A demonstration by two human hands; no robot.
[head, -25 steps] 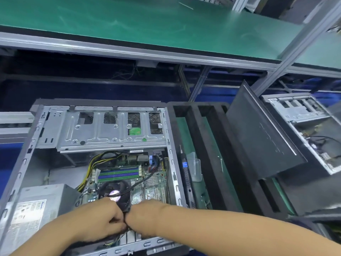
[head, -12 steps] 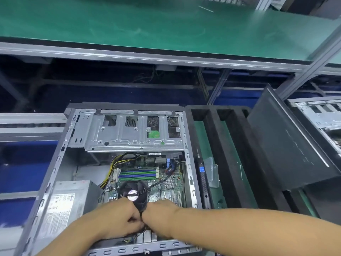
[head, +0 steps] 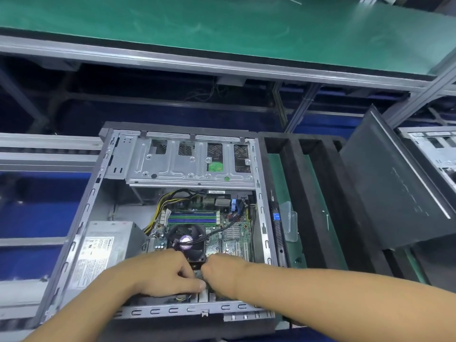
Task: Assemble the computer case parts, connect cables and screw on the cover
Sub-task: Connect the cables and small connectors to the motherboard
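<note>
The open computer case (head: 187, 311) lies on its side with the motherboard facing up. My left hand (head: 160, 275) and my right hand (head: 222, 270) meet inside it, just in front of the CPU fan (head: 186, 239). My left hand's fingers are curled and pinch a small cable connector, with yellow wires showing under the hand. My right hand's fingers point down beside it and are hidden by the back of the hand. The dark side cover (head: 394, 193) leans at the right, off the case.
A grey power supply (head: 106, 245) fills the case's near left, and a metal drive cage (head: 172, 166) spans its far end. A screwdriver (head: 277, 225) lies in the black foam tray (head: 313, 193) to the right. A second case (head: 439, 154) stands far right. A green shelf (head: 222, 28) runs overhead.
Both hands stay at the same spot in front of the fan, and a small gap now shows between them. My view has swung left, so the case sits further right in view.
</note>
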